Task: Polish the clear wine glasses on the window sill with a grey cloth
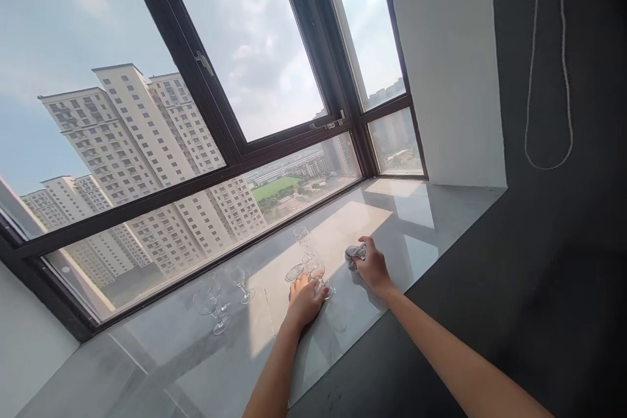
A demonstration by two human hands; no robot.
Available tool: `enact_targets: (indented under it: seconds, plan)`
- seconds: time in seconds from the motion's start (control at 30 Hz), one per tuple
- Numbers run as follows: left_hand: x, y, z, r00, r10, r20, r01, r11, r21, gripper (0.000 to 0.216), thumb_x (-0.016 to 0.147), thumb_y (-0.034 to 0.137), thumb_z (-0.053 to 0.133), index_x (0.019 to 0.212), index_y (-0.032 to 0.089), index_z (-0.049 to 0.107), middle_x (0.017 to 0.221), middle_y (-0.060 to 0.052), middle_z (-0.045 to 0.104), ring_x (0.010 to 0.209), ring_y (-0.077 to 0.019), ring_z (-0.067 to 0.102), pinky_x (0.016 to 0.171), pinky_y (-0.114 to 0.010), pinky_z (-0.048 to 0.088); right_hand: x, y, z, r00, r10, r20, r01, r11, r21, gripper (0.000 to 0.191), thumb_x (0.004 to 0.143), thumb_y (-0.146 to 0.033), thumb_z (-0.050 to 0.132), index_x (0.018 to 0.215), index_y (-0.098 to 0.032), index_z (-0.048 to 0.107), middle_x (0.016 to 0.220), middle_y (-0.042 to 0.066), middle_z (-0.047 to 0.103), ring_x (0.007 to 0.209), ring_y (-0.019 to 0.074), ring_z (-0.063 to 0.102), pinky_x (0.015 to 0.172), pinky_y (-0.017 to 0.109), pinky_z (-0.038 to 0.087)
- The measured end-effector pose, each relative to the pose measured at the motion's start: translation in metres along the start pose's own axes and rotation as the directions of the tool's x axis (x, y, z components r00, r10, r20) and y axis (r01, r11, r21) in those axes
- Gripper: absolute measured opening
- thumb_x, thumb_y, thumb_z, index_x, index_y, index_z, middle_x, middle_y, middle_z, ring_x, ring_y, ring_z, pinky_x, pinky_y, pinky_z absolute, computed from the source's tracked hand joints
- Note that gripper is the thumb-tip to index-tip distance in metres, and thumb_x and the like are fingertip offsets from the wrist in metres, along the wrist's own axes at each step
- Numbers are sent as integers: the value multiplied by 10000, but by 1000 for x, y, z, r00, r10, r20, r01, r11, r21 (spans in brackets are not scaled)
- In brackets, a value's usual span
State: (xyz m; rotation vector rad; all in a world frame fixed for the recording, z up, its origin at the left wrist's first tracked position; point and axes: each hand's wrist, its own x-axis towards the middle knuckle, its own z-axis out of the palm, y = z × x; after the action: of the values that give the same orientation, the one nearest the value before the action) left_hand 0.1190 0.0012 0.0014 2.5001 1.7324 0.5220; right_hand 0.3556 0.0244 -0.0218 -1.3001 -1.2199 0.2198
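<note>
Forearms [450, 346] at lower edge | left hand [304, 304]: fingers seemingly grasping stemmed glass [317, 269] on windowsill [206, 372], contact partly hidden | right hand [375, 268]: fingers clenched on crumpled cloth [353, 257] | more glasses [211, 304] leftward

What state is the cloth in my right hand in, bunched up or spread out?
Bunched up: the cloth shows as a small, crumpled wad gripped in your right hand, its folds gathered together.
</note>
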Motion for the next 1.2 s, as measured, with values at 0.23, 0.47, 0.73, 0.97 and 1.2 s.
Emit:
enact_targets:
  seconds: [0.23,0.47,0.73,0.97,1.2]
  plan:
    - [23,0,7,999,11,46,-13,998,58,421,949,515,436,1194,259,664,1529,-148,429,1416,-338,355,1116,-604,264,0,-2,0,1000,-10,5,10,1000,-7,382,741,-260,477,1121,-224,478,848,40,634,782,226,615,729,341,456]
    - [36,7,4,982,-81,168,61,991,120,545,973,566,310,1460,358,438,1601,-53,337,1465,-275,264,1171,-535,198,-1,-5,-2,1000,-1,20,2,1000,-13,380,751,-280,473,1126,-220,481,861,57,655,779,234,630,686,320,462]
    - [41,7,5,985,-95,142,81,992,100,517,958,550,325,1380,338,535,1597,-32,350,1465,-276,272,1186,-521,183,0,-5,-2,1000,0,17,1,1000,-6,382,746,-274,485,1124,-220,488,855,56,664,782,233,634,701,325,468]
    - [36,9,5,993,-101,60,98,994,50,492,899,526,464,1296,274,611,1573,-89,379,1440,-309,315,1185,-523,187,-1,-2,-1,1000,-10,-3,10,1000,-8,379,739,-272,503,1116,-225,498,861,56,671,795,239,638,710,339,473]
    - [38,-11,2,954,-208,-215,191,977,-98,411,787,107,410,1060,257,677,1290,-18,651,1272,-187,519,1109,-357,359,-1,1,0,1000,-10,17,10,1000,-15,379,748,-271,503,1124,-226,498,832,45,651,757,225,618,671,315,460]
